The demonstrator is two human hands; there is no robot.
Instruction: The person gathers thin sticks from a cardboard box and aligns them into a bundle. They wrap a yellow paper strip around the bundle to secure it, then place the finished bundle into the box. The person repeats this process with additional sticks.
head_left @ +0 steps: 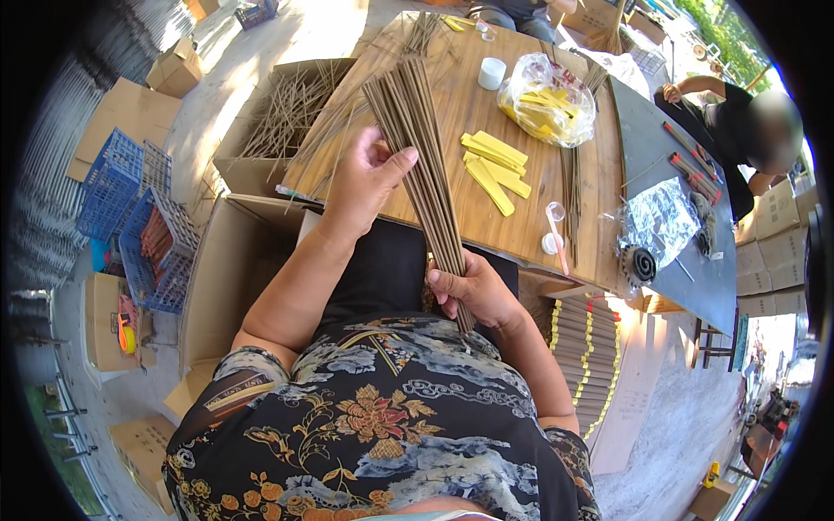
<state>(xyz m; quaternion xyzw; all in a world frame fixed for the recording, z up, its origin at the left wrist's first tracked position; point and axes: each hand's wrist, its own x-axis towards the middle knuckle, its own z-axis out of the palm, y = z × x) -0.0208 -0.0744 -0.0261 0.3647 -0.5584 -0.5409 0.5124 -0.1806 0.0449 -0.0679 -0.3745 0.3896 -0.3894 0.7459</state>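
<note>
A fanned bundle of thin brown incense sticks [426, 148] slants across in front of me, its wider end up over the wooden table [460, 95]. My right hand [482, 291] is closed around the bundle's lower end, close to my body. Higher up, my left hand [369, 187] is at the bundle's left side, with the thumb on its edge and the fingers curled, partly hidden. Several yellow paper strips [495, 161] lie on the table right of the bundle. Beyond them sits a clear plastic bag [556, 95] holding more yellow strips.
Left of the table, a cardboard box [243, 174] holds loose sticks; blue crates [113, 187] stand farther left. A white jar [492, 74] and a pink-handled brush [556, 234] are on the table. Yellow-banded stick bundles [582, 356] lie below right. Another person [730, 130] works at the grey table.
</note>
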